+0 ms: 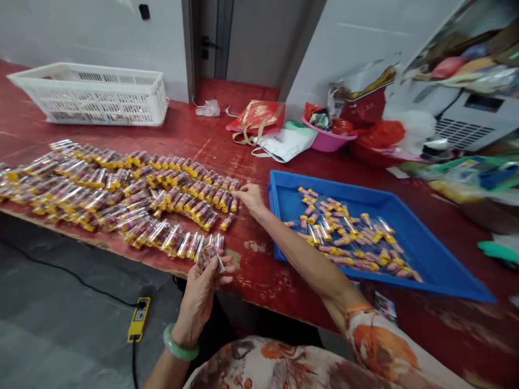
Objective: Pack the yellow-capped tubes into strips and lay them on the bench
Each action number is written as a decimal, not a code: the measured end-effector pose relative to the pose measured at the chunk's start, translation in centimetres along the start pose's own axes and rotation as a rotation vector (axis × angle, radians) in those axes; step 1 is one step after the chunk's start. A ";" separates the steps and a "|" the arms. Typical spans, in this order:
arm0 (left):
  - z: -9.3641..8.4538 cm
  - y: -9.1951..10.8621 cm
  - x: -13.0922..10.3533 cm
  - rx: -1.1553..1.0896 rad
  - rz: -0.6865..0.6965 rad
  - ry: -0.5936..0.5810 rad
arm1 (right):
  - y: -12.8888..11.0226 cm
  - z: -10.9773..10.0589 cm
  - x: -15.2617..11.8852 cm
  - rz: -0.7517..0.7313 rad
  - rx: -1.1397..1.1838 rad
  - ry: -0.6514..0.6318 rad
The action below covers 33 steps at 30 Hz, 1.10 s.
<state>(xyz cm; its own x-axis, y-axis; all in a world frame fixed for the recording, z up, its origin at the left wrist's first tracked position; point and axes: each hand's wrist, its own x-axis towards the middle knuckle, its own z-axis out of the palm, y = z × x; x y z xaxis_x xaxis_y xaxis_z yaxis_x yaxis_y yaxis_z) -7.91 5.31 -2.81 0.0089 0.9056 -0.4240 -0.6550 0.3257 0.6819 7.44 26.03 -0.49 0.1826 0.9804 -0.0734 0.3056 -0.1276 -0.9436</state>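
My left hand [203,286], with a green bangle on the wrist, holds a small stack of printed cards or labels [210,258] over the table's front edge. Further forward, my right hand [250,198] reaches to the right end of the rows of small clear tubes with yellow caps [194,189]. Its fingertips are pinched together beside the end tubes; whether they grip one is too small to tell. Many tubes lie side by side across the left of the red table [259,237]. More yellow-capped tubes [344,227] lie loose in the blue tray [409,205].
A white plastic basket [105,100] stands at the back left. Bags [286,140] and a pink basin [326,139] with things in it sit at the back. A yellow power strip [139,320] lies on the floor, lower left.
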 end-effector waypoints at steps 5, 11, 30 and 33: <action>1.6 -1.4 0.1 0.050 -0.024 0.004 | 2.3 -12.1 -2.0 -0.188 -0.451 0.039; 4.6 -3.3 0.1 0.069 -0.073 -0.002 | 6.8 -15.6 -3.1 -0.301 -0.696 -0.202; 8.0 -5.7 -1.9 0.088 -0.063 -0.051 | 6.0 -14.6 -20.8 0.007 0.556 -0.267; 7.8 -5.7 -2.0 0.033 -0.076 -0.012 | 6.2 -14.6 -21.8 0.027 0.628 -0.255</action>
<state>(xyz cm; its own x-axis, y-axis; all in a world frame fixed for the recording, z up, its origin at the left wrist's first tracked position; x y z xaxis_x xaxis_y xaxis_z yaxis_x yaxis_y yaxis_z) 1.71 3.75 -1.15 0.0669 0.8811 -0.4682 -0.6266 0.4023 0.6675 18.97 1.69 -0.05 -0.0673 0.9926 -0.1008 -0.3113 -0.1169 -0.9431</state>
